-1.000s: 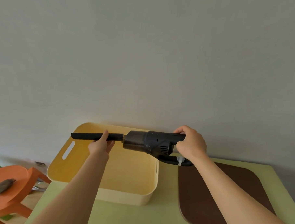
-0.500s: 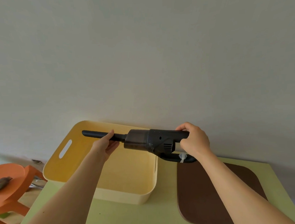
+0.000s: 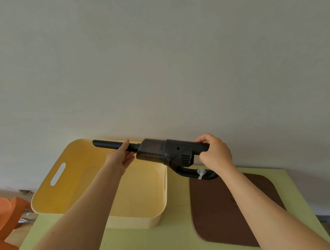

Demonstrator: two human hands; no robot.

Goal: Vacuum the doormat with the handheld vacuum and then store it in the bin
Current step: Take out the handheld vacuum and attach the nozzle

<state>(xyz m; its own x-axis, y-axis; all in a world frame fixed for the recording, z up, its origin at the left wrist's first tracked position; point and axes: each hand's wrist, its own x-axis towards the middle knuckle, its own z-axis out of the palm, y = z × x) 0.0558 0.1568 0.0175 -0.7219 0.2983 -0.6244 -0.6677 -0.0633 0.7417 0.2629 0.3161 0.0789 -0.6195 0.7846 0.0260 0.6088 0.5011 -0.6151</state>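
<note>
The left grip (image 3: pixel 120 157) and the right grip (image 3: pixel 214 153) both held the handheld vacuum (image 3: pixel 161 151) level in the air, close to the far wall (image 3: pixel 157 59).

Edges and room: the yellow bin (image 3: pixel 138 223) stood on the left part of the bench (image 3: pixel 165 242), its far rim against the wall and its left wall reaching past the left bench edge. A hand slot (image 3: pixel 57 174) pierced that left wall. The brown doormat (image 3: pixel 220 207) lay flat to the right of the bin, apart from it, with a bare strip of bench between them. Bare bench also showed near of the bin.

Surface and room: the bench top was pale green. An orange stool (image 3: pixel 5 211) stood beyond the left edge, lower down.

Grip state: the left grip held the black nozzle (image 3: pixel 108 144) between thumb and fingers, above the far part of the bin. The right grip was curled round the rear end of the body. The handle loop (image 3: pixel 189 174) hung over the far left corner of the doormat.
</note>
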